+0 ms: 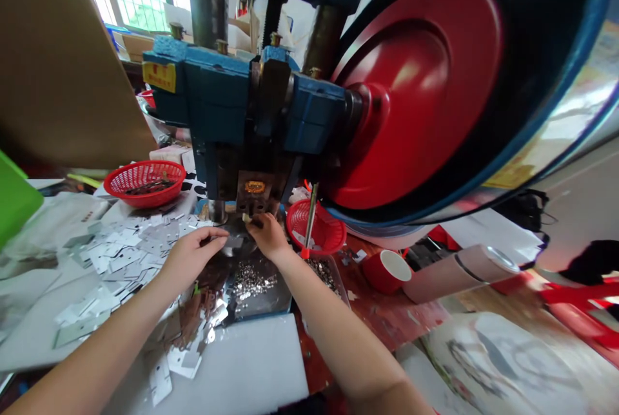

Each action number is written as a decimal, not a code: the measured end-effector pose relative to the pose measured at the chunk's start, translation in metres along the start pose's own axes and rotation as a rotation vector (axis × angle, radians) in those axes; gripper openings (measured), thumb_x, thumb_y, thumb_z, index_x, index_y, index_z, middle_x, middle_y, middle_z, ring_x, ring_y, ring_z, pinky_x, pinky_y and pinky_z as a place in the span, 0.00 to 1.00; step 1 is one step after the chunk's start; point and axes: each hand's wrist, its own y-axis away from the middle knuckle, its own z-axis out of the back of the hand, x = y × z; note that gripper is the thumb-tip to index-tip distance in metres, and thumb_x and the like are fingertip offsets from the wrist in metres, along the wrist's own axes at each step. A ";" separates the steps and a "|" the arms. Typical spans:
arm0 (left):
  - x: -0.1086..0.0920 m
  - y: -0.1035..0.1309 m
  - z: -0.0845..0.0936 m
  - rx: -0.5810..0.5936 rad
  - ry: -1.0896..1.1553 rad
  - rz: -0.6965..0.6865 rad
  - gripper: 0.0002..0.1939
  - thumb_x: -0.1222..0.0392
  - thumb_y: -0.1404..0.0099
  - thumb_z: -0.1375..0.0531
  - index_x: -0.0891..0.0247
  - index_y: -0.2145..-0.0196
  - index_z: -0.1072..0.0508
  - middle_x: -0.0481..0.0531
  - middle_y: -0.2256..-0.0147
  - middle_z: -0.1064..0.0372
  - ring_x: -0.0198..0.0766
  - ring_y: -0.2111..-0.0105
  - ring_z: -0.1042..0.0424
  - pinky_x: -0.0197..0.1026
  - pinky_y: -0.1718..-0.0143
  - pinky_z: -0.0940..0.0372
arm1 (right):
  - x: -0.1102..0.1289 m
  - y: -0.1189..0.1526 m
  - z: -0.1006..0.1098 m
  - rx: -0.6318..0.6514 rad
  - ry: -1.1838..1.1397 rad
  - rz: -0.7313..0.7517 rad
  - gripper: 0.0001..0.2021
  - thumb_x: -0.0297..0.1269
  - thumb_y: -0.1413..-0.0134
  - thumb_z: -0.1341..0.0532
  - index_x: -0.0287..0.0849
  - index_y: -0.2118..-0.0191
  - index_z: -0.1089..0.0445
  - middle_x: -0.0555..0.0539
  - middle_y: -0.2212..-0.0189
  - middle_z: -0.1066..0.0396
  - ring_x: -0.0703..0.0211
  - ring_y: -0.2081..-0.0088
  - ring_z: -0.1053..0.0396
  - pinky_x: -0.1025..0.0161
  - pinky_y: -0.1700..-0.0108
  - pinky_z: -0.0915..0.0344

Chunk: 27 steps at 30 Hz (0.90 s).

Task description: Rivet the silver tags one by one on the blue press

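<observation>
A blue press stands in front of me, its steel ram low above the die area. My left hand is to the left of the die, thumb and forefinger pinched at the edge of a small flat metal plate. Right under the ram is my right hand, fingers curled together. A small pale yellowish bit shows at its fingertips; what it is I cannot make out. Many small shiny metal pieces lie on the press bed just below both hands.
Flat metal plates are heaped on the left. Red baskets stand left and right of the press. A large red flywheel fills the upper right. Further right are a red cup and a pink bottle. White foam lies nearest me.
</observation>
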 end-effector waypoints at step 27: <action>0.012 -0.022 -0.020 -0.081 -0.339 -0.303 0.14 0.48 0.42 0.43 0.58 0.64 0.25 0.51 0.60 0.34 0.44 0.57 0.32 0.46 0.51 0.39 | 0.001 0.028 0.013 -0.061 0.227 0.184 0.05 0.35 0.43 0.40 0.43 0.63 0.27 0.46 0.61 0.32 0.56 0.57 0.36 0.59 0.51 0.40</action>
